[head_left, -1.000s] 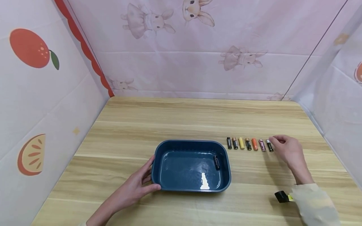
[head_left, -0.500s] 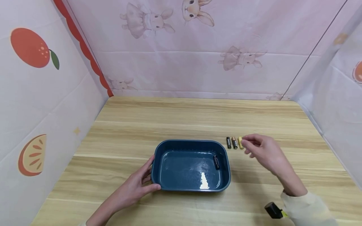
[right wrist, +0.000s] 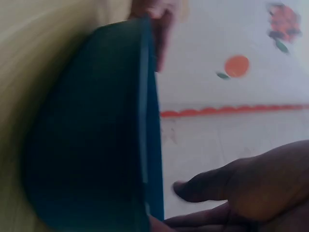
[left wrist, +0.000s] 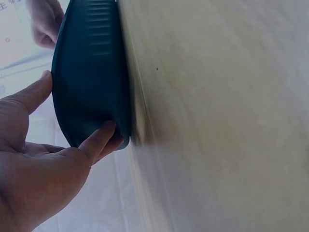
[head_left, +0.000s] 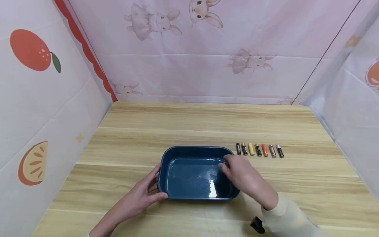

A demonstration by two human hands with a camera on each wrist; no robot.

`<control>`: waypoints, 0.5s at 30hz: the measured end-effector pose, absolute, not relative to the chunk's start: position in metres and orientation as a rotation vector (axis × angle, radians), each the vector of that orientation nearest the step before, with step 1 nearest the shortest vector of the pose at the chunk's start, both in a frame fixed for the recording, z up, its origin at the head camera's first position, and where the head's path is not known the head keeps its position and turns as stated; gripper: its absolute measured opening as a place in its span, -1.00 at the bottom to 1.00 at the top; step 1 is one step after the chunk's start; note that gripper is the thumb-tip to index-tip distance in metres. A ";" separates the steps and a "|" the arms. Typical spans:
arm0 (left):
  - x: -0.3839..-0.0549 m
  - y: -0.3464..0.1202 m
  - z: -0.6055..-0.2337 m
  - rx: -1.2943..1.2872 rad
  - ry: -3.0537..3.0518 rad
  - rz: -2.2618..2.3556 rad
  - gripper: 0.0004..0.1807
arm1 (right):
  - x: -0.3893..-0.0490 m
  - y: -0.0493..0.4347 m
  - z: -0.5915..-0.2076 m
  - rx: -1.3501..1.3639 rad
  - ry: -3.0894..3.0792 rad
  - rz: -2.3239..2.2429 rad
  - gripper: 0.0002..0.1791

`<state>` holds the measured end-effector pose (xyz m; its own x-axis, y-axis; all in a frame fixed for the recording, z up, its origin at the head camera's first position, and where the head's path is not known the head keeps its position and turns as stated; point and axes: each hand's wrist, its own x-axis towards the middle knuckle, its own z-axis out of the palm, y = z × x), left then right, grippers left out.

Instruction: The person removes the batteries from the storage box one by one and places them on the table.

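Observation:
My left hand (head_left: 142, 197) holds a dark blue rectangular basin (head_left: 192, 199) at its left end. In the left wrist view, the thumb touches the rim and the fingers lie against the outer wall. My right hand (head_left: 241, 172) is over the basin's right end, its fingertips reaching inside the rim. In the right wrist view, that hand's thumb (right wrist: 205, 186) stands apart from the fingers, and nothing shows between them. The dark battery inside the basin is now hidden behind this hand. Just beyond the basin's right corner, several AA-size batteries (head_left: 258, 150) lie in a row.
Everything rests on a light wood-grain table (head_left: 189, 123). Pink rabbit-print cloth (head_left: 189, 75) hangs behind it, with a fruit-print cloth (head_left: 59, 108) at the left. A small black device (head_left: 257, 224) is at the right sleeve.
My right hand has moved left from the right end of the battery row, across the row, to the basin. The row stays in place. The left hand stays on the basin.

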<state>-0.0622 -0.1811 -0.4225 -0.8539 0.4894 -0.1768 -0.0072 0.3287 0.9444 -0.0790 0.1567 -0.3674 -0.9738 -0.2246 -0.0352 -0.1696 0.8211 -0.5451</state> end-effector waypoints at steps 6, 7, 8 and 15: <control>-0.063 -0.179 -0.423 0.423 2.166 1.546 0.09 | -0.078 0.137 -0.389 -0.418 3.074 -0.503 -0.63; -0.063 -0.179 -0.423 0.424 2.163 1.548 0.09 | -0.079 0.136 -0.393 -0.421 3.085 -0.462 -0.65; -0.063 -0.178 -0.424 0.425 2.163 1.550 0.09 | -0.080 0.135 -0.397 -0.412 3.086 -0.440 -0.67; -0.062 -0.177 -0.425 0.412 2.173 1.544 0.09 | -0.086 0.132 -0.416 -0.461 3.119 -0.448 -0.84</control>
<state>-0.0621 -0.1773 -0.4250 -0.8585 0.4803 -0.1799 -0.0119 0.3321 0.9432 -0.0865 0.1323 -0.4161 -0.9572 -0.2773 0.0831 -0.2894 0.9186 -0.2691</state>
